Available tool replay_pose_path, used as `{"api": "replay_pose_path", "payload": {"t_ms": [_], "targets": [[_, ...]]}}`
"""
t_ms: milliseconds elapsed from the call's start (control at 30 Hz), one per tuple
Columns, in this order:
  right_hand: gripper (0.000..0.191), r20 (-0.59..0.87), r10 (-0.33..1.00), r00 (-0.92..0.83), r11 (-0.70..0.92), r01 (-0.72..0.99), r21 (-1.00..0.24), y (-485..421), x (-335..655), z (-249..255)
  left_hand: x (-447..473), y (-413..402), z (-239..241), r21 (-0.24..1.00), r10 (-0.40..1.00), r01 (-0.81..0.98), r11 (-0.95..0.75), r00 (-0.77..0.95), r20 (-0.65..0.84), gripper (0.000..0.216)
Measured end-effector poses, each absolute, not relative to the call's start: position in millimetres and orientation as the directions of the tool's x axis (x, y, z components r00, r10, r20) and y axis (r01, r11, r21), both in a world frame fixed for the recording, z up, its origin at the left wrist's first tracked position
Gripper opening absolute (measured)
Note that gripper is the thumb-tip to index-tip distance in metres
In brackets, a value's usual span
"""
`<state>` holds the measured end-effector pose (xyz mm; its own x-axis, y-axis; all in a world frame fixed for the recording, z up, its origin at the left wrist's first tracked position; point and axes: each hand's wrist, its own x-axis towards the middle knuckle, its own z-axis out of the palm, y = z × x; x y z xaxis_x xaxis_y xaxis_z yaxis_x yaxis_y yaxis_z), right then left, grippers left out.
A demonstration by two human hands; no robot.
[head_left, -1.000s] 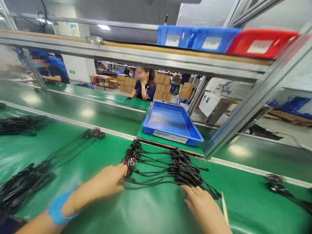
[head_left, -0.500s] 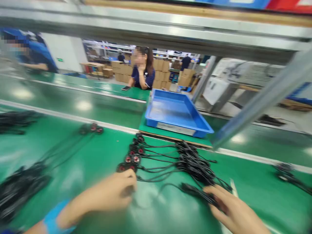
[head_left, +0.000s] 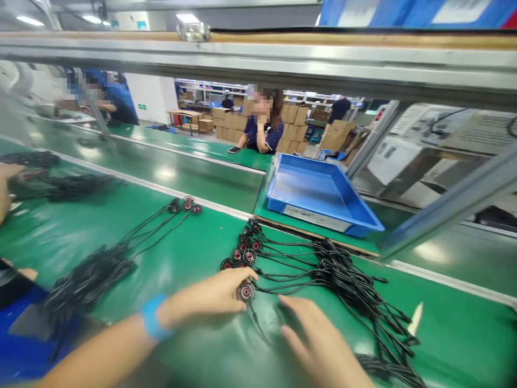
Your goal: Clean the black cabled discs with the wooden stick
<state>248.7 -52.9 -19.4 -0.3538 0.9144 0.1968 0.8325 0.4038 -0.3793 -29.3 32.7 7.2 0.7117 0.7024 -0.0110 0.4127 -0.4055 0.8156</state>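
My left hand (head_left: 222,291), a blue band at its wrist, pinches a small round black part (head_left: 246,291) with a red and silver ring on its face. From that part a thin black cable (head_left: 258,326) trails toward my right hand. My right hand (head_left: 309,334) hovers at the lower middle, thumb and fingers apart, with nothing visible between them. Just beyond my left hand, several similar round parts (head_left: 249,255) sit clustered on the green table (head_left: 181,237). Their cables run right into a heap of coiled black cables (head_left: 343,272).
A blue tray (head_left: 311,186) stands behind the cables. More cabled parts (head_left: 95,275) lie on the left, near another person's arm (head_left: 6,188) at the edge. A slanted metal post (head_left: 448,210) rises at right. Across the line a person (head_left: 264,124) sits beside a phone (head_left: 234,150).
My right hand has let go of the cable bundle and moved left toward my left hand. A round part now shows in my left hand. The view has shifted left.
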Motion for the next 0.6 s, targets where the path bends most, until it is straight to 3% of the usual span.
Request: {"api": "replay_pose_path", "payload": {"t_ms": [67, 233, 333, 400, 467, 600], "targets": [[0.047, 0.124, 0.931, -0.344, 0.355, 0.765, -0.537, -40, 218, -19, -21, 31, 7, 0.866, 0.765, 0.411, -0.286, 0.642, -0.052, 0.051], [0.028, 0.041, 0.965, -0.260, 0.147, 0.405, -0.902, -28, 191, -16, 3, 25, 17, 0.948, 0.865, 0.276, -0.159, 0.501, -0.001, 0.048], [0.037, -0.048, 0.984, -0.173, -0.032, 0.095, -0.995, -37, 188, -19, 12, 21, 22, 0.960, 0.909, 0.233, -0.156, 0.415, 0.047, 0.046], [0.044, -0.123, 0.985, -0.122, -0.125, -0.011, -0.992, -45, 187, -24, 14, 18, 19, 0.989, 0.916, 0.121, -0.085, 0.399, 0.030, 0.044], [0.044, -0.124, 0.992, -0.037, -0.122, 0.058, -0.991, -51, 190, -30, 12, 15, 13, 1.000, 0.900, -0.012, 0.029, 0.435, -0.021, 0.047], [0.030, 0.107, 0.994, -0.022, 0.105, 0.454, -0.885, -55, 208, -47, 5, 11, 3, 0.974, 0.834, -0.150, 0.170, 0.548, -0.061, 0.055]]}}
